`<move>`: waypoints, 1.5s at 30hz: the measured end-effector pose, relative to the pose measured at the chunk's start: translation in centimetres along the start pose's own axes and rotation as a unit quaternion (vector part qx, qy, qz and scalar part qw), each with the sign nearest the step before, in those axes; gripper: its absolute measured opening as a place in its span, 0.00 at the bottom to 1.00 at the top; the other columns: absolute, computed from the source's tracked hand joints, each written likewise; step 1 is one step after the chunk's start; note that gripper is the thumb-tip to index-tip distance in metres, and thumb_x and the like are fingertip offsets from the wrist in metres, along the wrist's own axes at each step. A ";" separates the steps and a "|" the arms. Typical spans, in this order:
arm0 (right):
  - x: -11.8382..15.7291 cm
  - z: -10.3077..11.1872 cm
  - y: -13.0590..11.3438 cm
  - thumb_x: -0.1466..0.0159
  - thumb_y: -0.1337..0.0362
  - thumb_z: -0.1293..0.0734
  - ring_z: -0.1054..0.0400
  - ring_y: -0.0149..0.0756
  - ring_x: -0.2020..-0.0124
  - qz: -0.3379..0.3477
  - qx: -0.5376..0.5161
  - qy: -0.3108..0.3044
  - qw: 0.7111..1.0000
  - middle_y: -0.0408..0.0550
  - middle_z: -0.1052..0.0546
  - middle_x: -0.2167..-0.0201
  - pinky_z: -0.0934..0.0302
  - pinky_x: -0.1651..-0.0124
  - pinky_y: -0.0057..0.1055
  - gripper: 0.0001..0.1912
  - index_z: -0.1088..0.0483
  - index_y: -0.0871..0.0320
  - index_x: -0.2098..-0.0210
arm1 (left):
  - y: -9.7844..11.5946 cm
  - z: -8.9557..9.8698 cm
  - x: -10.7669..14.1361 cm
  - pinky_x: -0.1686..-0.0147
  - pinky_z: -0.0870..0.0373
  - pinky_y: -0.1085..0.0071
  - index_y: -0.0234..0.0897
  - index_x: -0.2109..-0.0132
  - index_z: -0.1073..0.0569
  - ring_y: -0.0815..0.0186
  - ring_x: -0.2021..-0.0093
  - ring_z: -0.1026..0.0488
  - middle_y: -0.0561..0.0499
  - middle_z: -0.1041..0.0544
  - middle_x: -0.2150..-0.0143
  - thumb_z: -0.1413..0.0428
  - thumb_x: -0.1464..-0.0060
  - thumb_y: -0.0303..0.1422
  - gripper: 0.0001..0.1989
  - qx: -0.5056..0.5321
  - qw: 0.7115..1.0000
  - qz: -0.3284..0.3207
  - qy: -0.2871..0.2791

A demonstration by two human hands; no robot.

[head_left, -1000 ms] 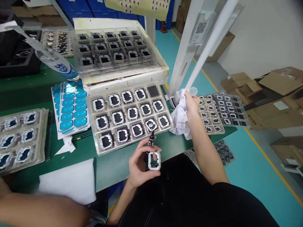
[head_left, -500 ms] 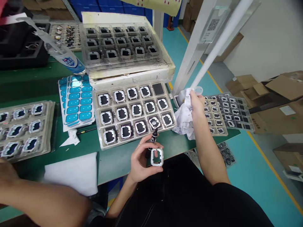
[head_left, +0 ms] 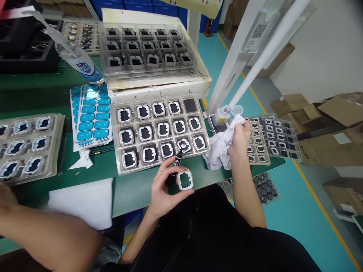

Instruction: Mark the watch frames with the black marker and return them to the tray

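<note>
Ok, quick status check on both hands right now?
Left hand: closed, holding a pale square frame and a black tube.
Right hand: closed, holding a crumpled white cloth.

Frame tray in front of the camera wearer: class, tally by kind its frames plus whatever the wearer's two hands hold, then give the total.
Rounded-square frames: 15 (14 in the tray, 1 in the left hand)
Black marker-like tube: 1 (left hand)
White cloth: 1 (right hand)
Total: 17
</note>
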State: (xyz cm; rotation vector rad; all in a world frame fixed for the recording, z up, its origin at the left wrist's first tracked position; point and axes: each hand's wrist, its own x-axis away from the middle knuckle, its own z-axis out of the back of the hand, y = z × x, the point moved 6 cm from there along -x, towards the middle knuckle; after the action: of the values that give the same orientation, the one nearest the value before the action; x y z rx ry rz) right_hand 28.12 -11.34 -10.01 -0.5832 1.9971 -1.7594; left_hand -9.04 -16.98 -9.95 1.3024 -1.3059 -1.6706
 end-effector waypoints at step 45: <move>15.7 -0.4 -4.7 0.21 0.66 0.30 0.45 0.29 0.82 0.269 -0.094 -0.253 0.925 0.31 0.40 0.77 0.44 0.75 0.30 0.16 0.40 0.47 0.61 | 4.7 -2.8 -4.9 0.40 0.13 0.47 0.43 0.41 0.19 0.42 0.27 0.21 0.39 0.17 0.31 0.23 0.37 0.49 0.26 -0.220 0.969 -0.110 -0.008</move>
State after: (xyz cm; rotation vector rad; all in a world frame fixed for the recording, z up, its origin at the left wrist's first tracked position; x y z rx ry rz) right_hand 15.08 -20.40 -5.80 -0.4316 1.7391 -0.9771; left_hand -5.28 -14.83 -4.02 1.1924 -0.7514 -1.9854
